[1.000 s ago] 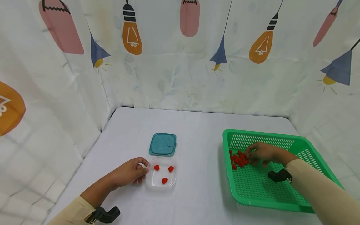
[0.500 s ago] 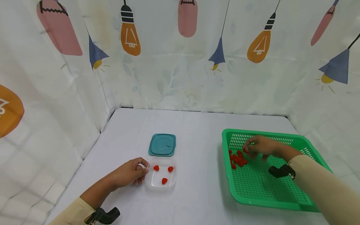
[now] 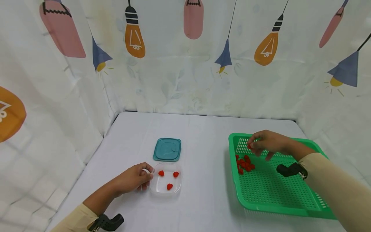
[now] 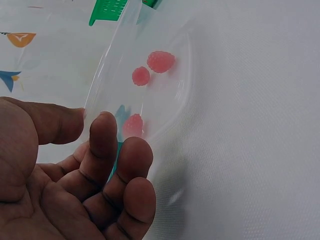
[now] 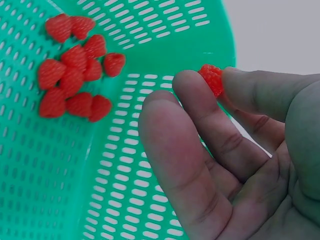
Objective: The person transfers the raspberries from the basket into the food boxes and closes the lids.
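Now right hand (image 3: 269, 141), pinching raspberry (image 5: 211, 79), has risen higher over green basket (image 3: 269, 191), so pick looks done; left hand (image 3: 134, 178) pinches clear tub (image 3: 158, 184) left of basket.

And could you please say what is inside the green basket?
Clustered red raspberries lie at the left inside the green basket; the right hand pinches another raspberry. I cannot see what lies behind the right sleeve.

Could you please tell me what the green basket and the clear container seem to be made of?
Green basket: probably moulded plastic, slightly glossy, judging by the regular slots in its walls. Clear container: likely smooth, shiny plastic, given its thin see-through walls, though looks alone cannot confirm it.
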Demonstrator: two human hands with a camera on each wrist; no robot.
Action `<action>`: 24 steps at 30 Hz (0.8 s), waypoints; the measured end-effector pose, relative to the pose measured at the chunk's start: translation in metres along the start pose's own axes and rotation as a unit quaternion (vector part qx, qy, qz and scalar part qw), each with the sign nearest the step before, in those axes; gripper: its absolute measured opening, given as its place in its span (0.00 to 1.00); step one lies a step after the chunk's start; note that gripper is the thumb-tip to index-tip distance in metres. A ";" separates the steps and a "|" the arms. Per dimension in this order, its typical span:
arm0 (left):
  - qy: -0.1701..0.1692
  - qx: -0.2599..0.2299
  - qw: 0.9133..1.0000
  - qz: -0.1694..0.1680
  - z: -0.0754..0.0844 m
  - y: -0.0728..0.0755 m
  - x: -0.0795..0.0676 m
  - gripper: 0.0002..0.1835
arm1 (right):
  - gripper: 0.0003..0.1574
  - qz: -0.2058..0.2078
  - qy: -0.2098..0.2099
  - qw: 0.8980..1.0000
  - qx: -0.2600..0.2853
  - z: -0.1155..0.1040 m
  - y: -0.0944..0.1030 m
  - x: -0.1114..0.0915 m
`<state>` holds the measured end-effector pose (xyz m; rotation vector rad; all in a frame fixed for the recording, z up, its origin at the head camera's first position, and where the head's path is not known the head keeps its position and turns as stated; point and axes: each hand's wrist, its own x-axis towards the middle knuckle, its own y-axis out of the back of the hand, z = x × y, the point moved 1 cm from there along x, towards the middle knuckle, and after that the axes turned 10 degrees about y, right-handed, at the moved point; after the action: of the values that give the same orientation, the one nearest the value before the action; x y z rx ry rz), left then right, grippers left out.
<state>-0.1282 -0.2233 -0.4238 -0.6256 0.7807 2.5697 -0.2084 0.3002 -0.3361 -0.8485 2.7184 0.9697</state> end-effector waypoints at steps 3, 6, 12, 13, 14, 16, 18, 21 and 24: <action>0.005 -0.002 1.000 0.002 0.000 0.000 0.000 0.16 | 0.20 -0.002 0.005 1.000 -0.005 -0.008 0.001 0.000; 0.003 0.000 1.000 0.003 0.000 -0.001 0.000 0.16 | 0.19 -0.006 0.008 1.000 -0.011 -0.015 0.001 0.002; 0.001 0.001 1.000 0.005 0.000 -0.001 0.000 0.16 | 0.20 -0.016 0.017 1.000 -0.006 -0.030 -0.001 0.006; 0.002 0.000 1.000 0.005 0.000 -0.001 0.000 0.15 | 0.20 -0.018 0.019 1.000 -0.003 -0.033 -0.002 0.007; 0.004 0.000 1.000 0.006 0.000 -0.001 0.000 0.15 | 0.19 -0.020 0.021 1.000 -0.001 -0.035 -0.003 0.008; 0.005 0.001 1.000 0.007 0.000 -0.001 0.001 0.15 | 0.19 -0.024 0.023 0.999 0.002 -0.039 -0.003 0.009; 0.003 0.002 1.000 0.007 0.000 -0.001 0.000 0.15 | 0.18 -0.026 0.026 0.999 0.004 -0.044 -0.004 0.011; 0.003 0.003 1.000 0.006 -0.001 -0.001 0.000 0.16 | 0.19 -0.027 0.027 0.999 0.003 -0.050 -0.005 0.013; 0.004 0.004 1.000 0.006 0.000 -0.001 -0.001 0.16 | 0.20 -0.029 0.031 0.999 0.004 -0.056 -0.006 0.016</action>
<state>-0.1268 -0.2230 -0.4238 -0.6297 0.7997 2.5746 -0.2148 0.2550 -0.3000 -0.9659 2.7302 0.9369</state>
